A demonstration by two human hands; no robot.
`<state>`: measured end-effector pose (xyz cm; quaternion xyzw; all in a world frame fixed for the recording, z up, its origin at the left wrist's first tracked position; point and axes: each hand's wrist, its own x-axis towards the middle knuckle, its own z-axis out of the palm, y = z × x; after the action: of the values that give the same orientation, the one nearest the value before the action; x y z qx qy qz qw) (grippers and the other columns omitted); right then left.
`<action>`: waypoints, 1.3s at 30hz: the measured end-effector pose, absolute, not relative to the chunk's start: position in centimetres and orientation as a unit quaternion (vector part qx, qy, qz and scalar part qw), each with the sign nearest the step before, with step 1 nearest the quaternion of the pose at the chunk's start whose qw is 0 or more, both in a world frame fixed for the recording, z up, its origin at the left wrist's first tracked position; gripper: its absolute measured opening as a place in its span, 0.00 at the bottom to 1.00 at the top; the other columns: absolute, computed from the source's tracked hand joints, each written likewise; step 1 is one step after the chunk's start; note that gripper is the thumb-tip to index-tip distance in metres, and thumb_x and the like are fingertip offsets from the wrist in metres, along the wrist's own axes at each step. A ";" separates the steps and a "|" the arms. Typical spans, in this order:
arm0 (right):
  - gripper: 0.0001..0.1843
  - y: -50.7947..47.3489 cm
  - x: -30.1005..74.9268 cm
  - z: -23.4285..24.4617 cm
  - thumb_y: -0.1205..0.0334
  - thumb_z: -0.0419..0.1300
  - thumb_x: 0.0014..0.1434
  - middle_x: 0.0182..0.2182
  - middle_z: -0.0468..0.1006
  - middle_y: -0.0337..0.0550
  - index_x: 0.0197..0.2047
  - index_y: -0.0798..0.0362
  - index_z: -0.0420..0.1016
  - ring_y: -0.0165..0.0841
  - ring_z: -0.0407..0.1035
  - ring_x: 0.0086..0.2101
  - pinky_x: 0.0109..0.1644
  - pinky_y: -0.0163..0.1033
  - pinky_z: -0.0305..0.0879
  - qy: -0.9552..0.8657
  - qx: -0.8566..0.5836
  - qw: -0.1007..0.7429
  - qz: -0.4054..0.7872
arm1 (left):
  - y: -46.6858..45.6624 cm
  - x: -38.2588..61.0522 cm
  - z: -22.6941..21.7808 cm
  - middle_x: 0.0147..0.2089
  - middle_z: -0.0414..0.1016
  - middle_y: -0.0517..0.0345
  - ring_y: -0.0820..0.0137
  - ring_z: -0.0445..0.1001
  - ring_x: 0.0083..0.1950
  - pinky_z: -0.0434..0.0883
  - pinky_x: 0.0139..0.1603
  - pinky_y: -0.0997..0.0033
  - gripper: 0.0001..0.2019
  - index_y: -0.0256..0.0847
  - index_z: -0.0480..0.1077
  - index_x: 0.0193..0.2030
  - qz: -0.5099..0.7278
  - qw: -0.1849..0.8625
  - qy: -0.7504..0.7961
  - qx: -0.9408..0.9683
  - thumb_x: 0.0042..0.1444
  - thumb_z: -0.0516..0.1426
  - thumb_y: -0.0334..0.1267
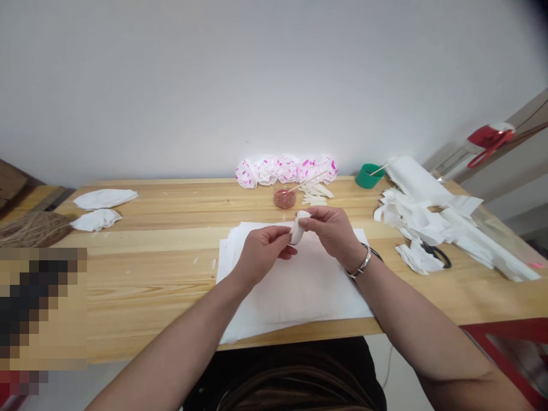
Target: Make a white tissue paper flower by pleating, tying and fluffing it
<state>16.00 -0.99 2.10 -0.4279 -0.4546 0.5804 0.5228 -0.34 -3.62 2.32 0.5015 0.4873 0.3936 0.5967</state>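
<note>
Both my hands meet above a stack of white tissue sheets [299, 291] on the wooden table [162, 268]. My left hand [263, 248] and my right hand [331, 231] pinch a small rolled piece of white tissue [298, 227] between their fingertips. A silver bangle sits on my right wrist. Behind the hands stands a small clear cup of pink liquid [285, 198] with a wooden stick leaning in it.
A row of white paper flowers with pink spots [286, 170] lies at the wall, with cut white strips [315, 195] beside it. A green cup [369, 176], white paper scraps [428, 217] and scissors [436, 254] are at right. Folded tissues [103, 200] and twine [32, 228] lie at left.
</note>
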 end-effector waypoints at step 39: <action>0.10 -1.2 15.8 2.2 0.61 0.71 0.39 0.25 0.75 0.35 0.26 0.51 0.77 0.27 0.68 0.28 0.35 0.36 0.66 -0.437 -0.351 0.572 0.599 | -4.4 -0.1 2.3 0.29 0.76 0.59 0.72 0.73 0.28 0.69 0.32 0.72 0.15 0.39 0.72 0.40 0.415 0.483 0.495 0.592 0.48 0.62 0.45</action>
<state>15.82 -1.19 2.20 -0.3511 -0.4373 0.5988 0.5717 -0.08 -4.41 2.31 0.5919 0.4948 0.4147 0.4825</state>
